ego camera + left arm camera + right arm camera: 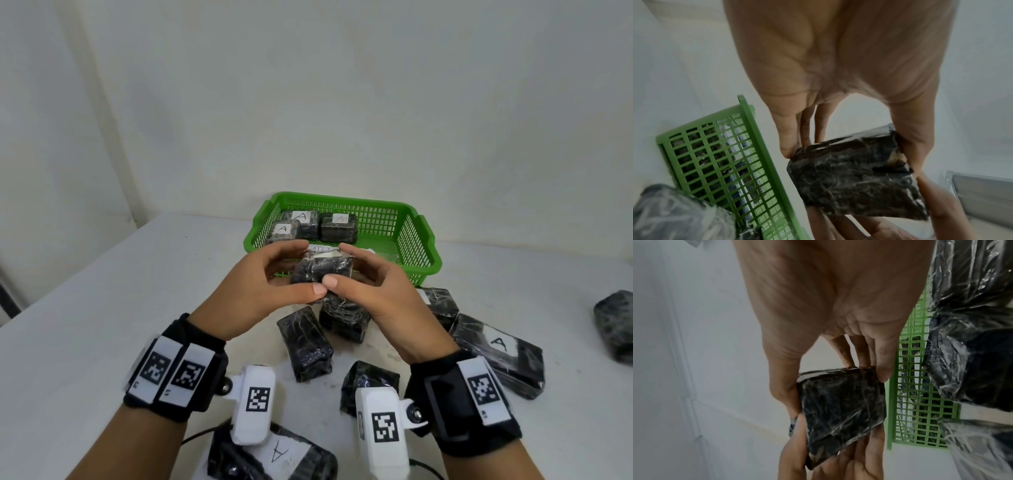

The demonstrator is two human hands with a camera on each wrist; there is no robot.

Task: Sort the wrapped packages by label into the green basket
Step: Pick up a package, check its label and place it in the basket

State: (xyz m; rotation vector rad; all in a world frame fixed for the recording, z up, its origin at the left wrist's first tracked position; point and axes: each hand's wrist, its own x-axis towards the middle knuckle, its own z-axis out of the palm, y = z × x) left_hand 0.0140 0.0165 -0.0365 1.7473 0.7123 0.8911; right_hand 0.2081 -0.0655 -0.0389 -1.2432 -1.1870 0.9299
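A small black wrapped package [322, 269] [857, 177] [840, 412] hangs above the table, just in front of the green basket [416, 240]. My left hand [274, 281] grips it from the left, my right hand [359, 277] from the right, thumbs near its front face. A white label edge shows on its top; the writing is unreadable. Inside the basket lie three black packages labelled A [339, 226], at its far left. The basket wall [719, 162] [908, 402] shows in both wrist views.
Several black wrapped packages lie loose on the white table: one with an A label [500, 353] at right, another A-labelled package [274, 455] at the near edge, unlabelled ones [305, 342] in the middle, one [615, 325] far right. A white wall stands behind.
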